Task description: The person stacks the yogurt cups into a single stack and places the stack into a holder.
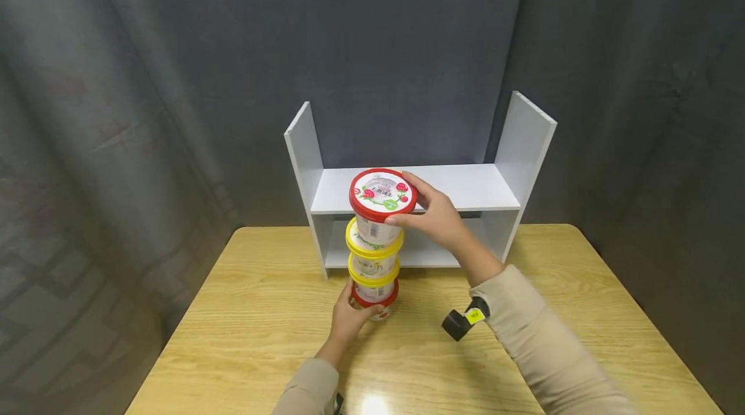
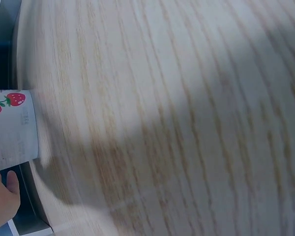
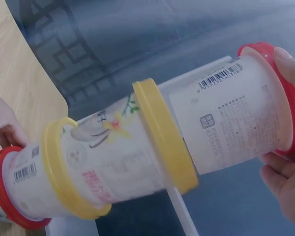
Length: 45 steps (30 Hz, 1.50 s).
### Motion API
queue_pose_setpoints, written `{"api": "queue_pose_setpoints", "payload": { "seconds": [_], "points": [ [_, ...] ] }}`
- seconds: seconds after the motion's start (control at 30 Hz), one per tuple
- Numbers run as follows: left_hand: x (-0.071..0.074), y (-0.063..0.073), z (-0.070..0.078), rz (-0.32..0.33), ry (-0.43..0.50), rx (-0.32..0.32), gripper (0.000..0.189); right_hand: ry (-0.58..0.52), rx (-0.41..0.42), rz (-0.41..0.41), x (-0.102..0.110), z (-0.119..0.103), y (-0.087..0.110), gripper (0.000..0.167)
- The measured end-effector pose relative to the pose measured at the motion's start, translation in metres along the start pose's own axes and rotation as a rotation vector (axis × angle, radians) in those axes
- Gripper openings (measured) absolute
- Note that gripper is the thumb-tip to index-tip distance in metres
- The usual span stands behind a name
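A stack of paper tubs stands on the wooden table, close in front of the shelf. My right hand grips the top tub by its red, strawberry-printed lid, thumb on the near side. Beneath it are a tub with a yellow lid and another yellow-lidded tub. At the bottom, my left hand holds the red-lidded lowest tub, thumb and fingers at its lid. In the right wrist view the top tub sits offset on the yellow lid below.
The white two-level shelf rises just behind the stack, with tall upright side panels. Dark grey curtains hang behind and beside the table. A black wrist camera juts from my right sleeve.
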<state>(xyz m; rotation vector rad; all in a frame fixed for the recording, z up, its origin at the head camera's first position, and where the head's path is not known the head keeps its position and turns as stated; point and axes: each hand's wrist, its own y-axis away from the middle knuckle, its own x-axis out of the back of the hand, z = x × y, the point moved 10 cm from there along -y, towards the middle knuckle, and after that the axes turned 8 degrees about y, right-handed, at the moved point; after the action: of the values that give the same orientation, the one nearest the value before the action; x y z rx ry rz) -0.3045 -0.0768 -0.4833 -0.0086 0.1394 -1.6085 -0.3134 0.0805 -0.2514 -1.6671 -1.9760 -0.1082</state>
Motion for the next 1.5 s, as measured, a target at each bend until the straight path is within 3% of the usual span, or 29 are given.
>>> {"api": "queue_pose_setpoints", "payload": {
  "seconds": [0.13, 0.37, 0.57, 0.77, 0.93, 1.07, 1.23, 1.5],
  "points": [
    [-0.003, 0.003, 0.009, -0.004, -0.016, -0.003, 0.081, 0.003, -0.009, -0.026, -0.007, 0.001, -0.001, 0.085],
    [0.001, -0.002, -0.004, 0.01, -0.048, -0.025, 0.085, 0.012, 0.012, -0.043, -0.012, -0.001, -0.002, 0.085],
    [-0.003, 0.005, 0.013, 0.012, -0.052, -0.029, 0.086, 0.006, 0.015, -0.044, -0.013, -0.002, -0.002, 0.084],
    [0.0, -0.002, -0.002, 0.001, -0.014, -0.036, 0.088, -0.003, 0.016, -0.037, -0.014, -0.001, -0.002, 0.087],
    [0.001, -0.007, -0.017, 0.006, -0.039, -0.059, 0.088, -0.017, 0.022, -0.022, -0.013, -0.002, -0.001, 0.088],
    [0.0, -0.008, -0.017, 0.009, -0.055, -0.09, 0.087, -0.01, 0.036, -0.003, -0.009, -0.002, 0.0, 0.087],
    [0.0, -0.008, -0.019, 0.01, -0.05, -0.079, 0.087, 0.023, 0.06, 0.02, 0.0, -0.002, 0.004, 0.085],
    [-0.001, -0.008, -0.015, -0.004, -0.066, -0.112, 0.09, 0.093, 0.099, 0.088, 0.027, 0.009, 0.01, 0.081]
  ]
}}
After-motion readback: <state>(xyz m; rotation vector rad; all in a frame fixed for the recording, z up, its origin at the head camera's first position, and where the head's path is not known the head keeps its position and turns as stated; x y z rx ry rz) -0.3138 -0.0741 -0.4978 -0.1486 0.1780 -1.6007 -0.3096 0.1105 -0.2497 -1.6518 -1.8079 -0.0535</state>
